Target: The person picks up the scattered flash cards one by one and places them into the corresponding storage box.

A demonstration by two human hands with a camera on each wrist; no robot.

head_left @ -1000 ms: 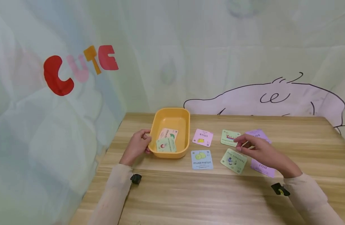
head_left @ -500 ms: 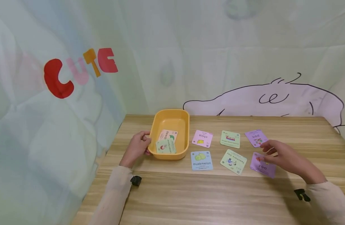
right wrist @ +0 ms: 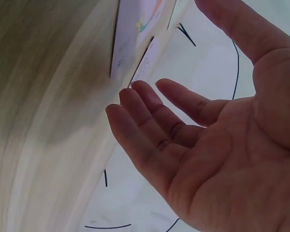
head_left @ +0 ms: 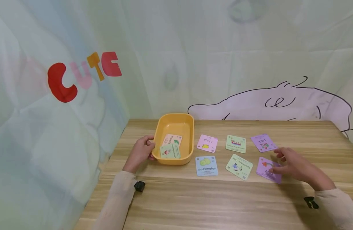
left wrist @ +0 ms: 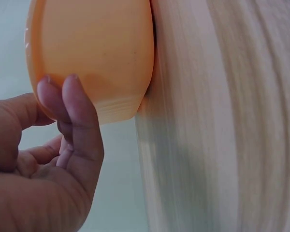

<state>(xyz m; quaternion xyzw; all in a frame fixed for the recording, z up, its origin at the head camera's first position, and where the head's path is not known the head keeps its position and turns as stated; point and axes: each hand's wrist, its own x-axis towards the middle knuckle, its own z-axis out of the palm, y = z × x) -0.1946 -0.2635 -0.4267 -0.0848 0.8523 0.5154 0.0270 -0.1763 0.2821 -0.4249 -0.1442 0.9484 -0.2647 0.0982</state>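
Tray rim pinched at left; right hand poised over loose cards

Toward the far left corner of the desk (head_left: 193,204), a yellow tray (head_left: 179,127) is set upright, near the far edge. Its left rim is clamped between the thumb and fingers of the left hand (head_left: 139,152). Inside, at the near end, a peach card (head_left: 171,139) is partly covered by a green card (head_left: 169,151). Held on one side only, the tray could be tipped or dragged by a hard pull, and both cards shifted.

Right of the tray, the chick card (head_left: 207,143) is laid toward the far edge, the muskmelon card (head_left: 206,166) on its near side; next, the Dragon Boat card (head_left: 235,144), with the Teachers' Day card (head_left: 239,167) on its near side. All are flat and apart; being thin, they may prove hard to pick up.

Farthest right, well in from the right edge: the park card (head_left: 263,142) and, nearer, the zoo card (head_left: 264,171). Nothing is gripped by the right hand (head_left: 299,164); thumb and fingers are spread apart, thumb over the zoo card, fingertips just beside the park card's corner. Contact cannot be told. By a thumb pressed at a slant, the zoo card could be skidded; by careless fingertips, the park card could be knocked askew.
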